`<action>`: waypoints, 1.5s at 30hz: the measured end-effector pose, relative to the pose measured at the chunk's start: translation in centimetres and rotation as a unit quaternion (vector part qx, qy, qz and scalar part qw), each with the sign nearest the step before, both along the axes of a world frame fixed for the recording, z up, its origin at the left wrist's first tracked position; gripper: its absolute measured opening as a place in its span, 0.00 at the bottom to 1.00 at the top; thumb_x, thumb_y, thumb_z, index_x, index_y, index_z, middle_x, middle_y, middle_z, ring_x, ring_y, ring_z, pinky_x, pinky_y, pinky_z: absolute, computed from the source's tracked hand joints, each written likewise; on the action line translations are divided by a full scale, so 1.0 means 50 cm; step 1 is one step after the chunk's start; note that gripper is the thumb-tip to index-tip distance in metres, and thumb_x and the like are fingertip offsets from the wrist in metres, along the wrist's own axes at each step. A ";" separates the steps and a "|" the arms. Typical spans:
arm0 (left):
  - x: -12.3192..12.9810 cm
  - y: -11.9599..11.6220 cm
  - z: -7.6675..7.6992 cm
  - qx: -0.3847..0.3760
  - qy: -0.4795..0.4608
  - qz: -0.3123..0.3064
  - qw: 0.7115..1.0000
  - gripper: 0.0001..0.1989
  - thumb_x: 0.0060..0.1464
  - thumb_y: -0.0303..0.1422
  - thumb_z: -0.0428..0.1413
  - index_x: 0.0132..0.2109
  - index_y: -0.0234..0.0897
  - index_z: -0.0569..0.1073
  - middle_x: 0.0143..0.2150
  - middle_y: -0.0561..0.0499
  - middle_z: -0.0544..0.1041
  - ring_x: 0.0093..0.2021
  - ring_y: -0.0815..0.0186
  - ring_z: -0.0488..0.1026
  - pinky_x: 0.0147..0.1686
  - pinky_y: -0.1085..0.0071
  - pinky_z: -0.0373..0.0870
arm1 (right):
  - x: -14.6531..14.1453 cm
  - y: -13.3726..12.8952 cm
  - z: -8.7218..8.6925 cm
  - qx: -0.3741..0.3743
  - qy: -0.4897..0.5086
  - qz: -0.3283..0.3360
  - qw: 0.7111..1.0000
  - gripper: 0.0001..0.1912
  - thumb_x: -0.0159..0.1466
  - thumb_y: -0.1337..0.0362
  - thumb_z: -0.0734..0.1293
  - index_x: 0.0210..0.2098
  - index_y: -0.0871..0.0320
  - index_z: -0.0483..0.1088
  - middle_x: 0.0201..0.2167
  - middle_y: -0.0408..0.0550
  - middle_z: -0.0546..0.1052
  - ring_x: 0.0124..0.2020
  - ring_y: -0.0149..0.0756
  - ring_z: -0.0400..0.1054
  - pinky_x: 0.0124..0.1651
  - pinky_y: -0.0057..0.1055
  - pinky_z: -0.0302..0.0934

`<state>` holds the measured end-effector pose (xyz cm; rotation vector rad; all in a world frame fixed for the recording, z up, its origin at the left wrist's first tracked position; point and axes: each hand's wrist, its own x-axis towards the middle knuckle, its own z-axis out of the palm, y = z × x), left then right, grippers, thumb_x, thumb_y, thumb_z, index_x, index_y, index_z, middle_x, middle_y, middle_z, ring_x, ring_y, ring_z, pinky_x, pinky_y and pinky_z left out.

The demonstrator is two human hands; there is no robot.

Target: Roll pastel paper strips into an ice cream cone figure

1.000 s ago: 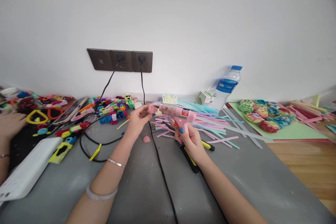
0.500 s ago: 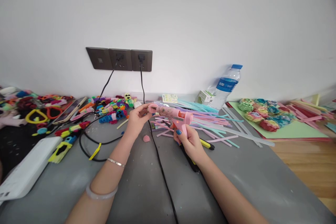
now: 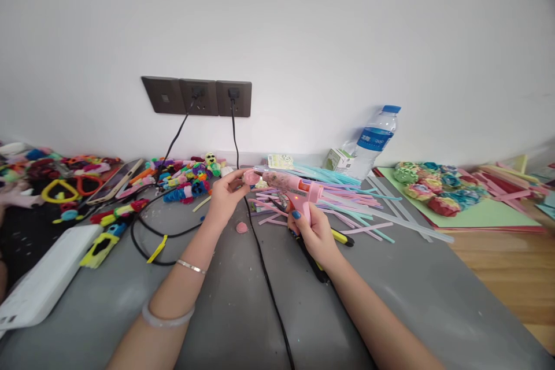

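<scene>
Near twelve o'clock, our left hand [image 3: 228, 196] pinches a pink piece [image 3: 250, 177]; our right hand [image 3: 318, 237] grips a glue gun [image 3: 299, 192] pointing to nine.

So the grey table [image 3: 234, 312] is looking smooth, with a soft sheen coming off it. The glue gun [image 3: 301, 189] is showing pink, smooth-looking plastic, and the bottle [image 3: 373, 141] is going full clear, glossy plastic. The silvery bracelet [image 3: 191, 266] is giving shiny metal. Over left, the craft pieces [image 3: 186, 192] are looking super fuzzy, while the long white case [image 3: 52, 277] is showing smooth plastic. The green sheet [image 3: 485, 217] is reading as matt paper, the flowers [image 3: 444, 205] are looking crinkly, and the floor [image 3: 489, 272] is showing wood grain.
</scene>
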<state>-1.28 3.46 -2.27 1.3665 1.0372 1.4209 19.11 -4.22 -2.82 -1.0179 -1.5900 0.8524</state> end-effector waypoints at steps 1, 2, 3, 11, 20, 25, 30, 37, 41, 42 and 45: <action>0.000 0.000 0.001 -0.001 0.001 0.002 1.000 0.18 0.44 0.30 0.62 0.46 0.36 0.80 0.46 0.46 0.82 0.48 0.55 0.77 0.50 0.62 0.73 | 0.000 0.000 -0.001 0.002 -0.001 -0.001 1.000 0.18 0.68 0.48 0.58 0.36 0.57 0.64 0.18 0.39 0.63 0.20 0.30 0.54 0.26 0.29 0.52; 0.000 0.000 0.001 -0.002 0.002 0.003 1.000 0.18 0.43 0.31 0.62 0.45 0.36 0.80 0.46 0.46 0.82 0.48 0.55 0.77 0.50 0.62 0.73 | 0.001 0.000 -0.001 0.005 -0.002 -0.001 1.000 0.18 0.68 0.48 0.58 0.35 0.57 0.64 0.18 0.39 0.63 0.20 0.30 0.54 0.26 0.29 0.52; 0.000 -0.001 0.001 -0.002 0.002 0.004 1.000 0.18 0.43 0.31 0.62 0.45 0.36 0.80 0.46 0.46 0.82 0.48 0.55 0.78 0.50 0.62 0.73 | 0.001 0.001 -0.002 0.007 -0.005 -0.002 1.000 0.18 0.68 0.49 0.58 0.35 0.57 0.64 0.18 0.39 0.63 0.20 0.30 0.54 0.26 0.29 0.52; 0.000 -0.001 0.002 0.008 -0.004 -0.005 1.000 0.18 0.45 0.32 0.63 0.45 0.36 0.79 0.47 0.45 0.82 0.49 0.54 0.77 0.49 0.62 0.74 | 0.005 -0.001 -0.004 0.005 -0.045 0.010 0.999 0.17 0.68 0.50 0.58 0.34 0.57 0.64 0.18 0.39 0.63 0.20 0.30 0.54 0.26 0.29 0.51; 0.001 -0.003 0.002 0.003 -0.011 0.002 1.000 0.18 0.44 0.33 0.64 0.46 0.36 0.79 0.47 0.45 0.82 0.49 0.54 0.77 0.50 0.61 0.73 | 0.006 0.000 -0.005 -0.006 -0.046 -0.002 0.999 0.14 0.66 0.52 0.61 0.34 0.57 0.65 0.18 0.39 0.62 0.20 0.30 0.52 0.25 0.29 0.49; 0.001 -0.004 0.007 0.000 -0.008 0.006 1.000 0.19 0.44 0.33 0.63 0.46 0.35 0.79 0.47 0.44 0.81 0.50 0.54 0.77 0.50 0.62 0.73 | 0.004 -0.002 -0.004 -0.007 -0.041 -0.023 0.999 0.15 0.66 0.52 0.61 0.32 0.56 0.65 0.19 0.40 0.63 0.20 0.30 0.53 0.24 0.29 0.50; -0.001 -0.005 0.010 0.002 -0.003 0.004 1.000 0.18 0.45 0.33 0.63 0.47 0.35 0.79 0.48 0.44 0.81 0.51 0.54 0.76 0.50 0.62 0.72 | 0.006 0.000 -0.007 0.003 -0.055 -0.036 0.998 0.13 0.66 0.54 0.61 0.30 0.56 0.63 0.19 0.41 0.64 0.21 0.30 0.54 0.25 0.29 0.50; -0.001 -0.006 0.010 -0.004 -0.002 0.007 1.000 0.19 0.45 0.35 0.64 0.46 0.36 0.79 0.48 0.44 0.81 0.50 0.52 0.77 0.49 0.60 0.73 | 0.008 -0.001 -0.006 -0.001 -0.073 -0.010 0.997 0.13 0.65 0.55 0.61 0.30 0.57 0.64 0.18 0.40 0.62 0.20 0.30 0.52 0.24 0.28 0.48; 0.001 -0.006 0.009 0.000 -0.018 0.007 1.000 0.19 0.44 0.36 0.65 0.45 0.36 0.79 0.49 0.43 0.81 0.51 0.52 0.77 0.51 0.59 0.73 | 0.008 -0.002 -0.004 0.002 -0.088 -0.004 0.996 0.12 0.65 0.56 0.61 0.29 0.57 0.63 0.18 0.39 0.61 0.21 0.29 0.51 0.25 0.28 0.48; 0.001 -0.005 0.009 -0.001 -0.023 0.008 1.000 0.19 0.44 0.35 0.65 0.45 0.36 0.79 0.49 0.43 0.81 0.51 0.52 0.77 0.51 0.60 0.72 | 0.008 -0.002 -0.004 0.004 -0.091 -0.003 0.996 0.12 0.65 0.56 0.61 0.29 0.57 0.63 0.18 0.39 0.60 0.21 0.29 0.51 0.25 0.28 0.47; 0.001 -0.005 0.009 -0.004 -0.028 0.008 1.000 0.19 0.44 0.35 0.65 0.46 0.36 0.79 0.49 0.44 0.81 0.50 0.53 0.77 0.51 0.60 0.72 | 0.008 -0.001 -0.004 0.008 -0.091 -0.003 0.996 0.12 0.65 0.57 0.60 0.29 0.57 0.64 0.18 0.39 0.60 0.20 0.29 0.50 0.24 0.28 0.46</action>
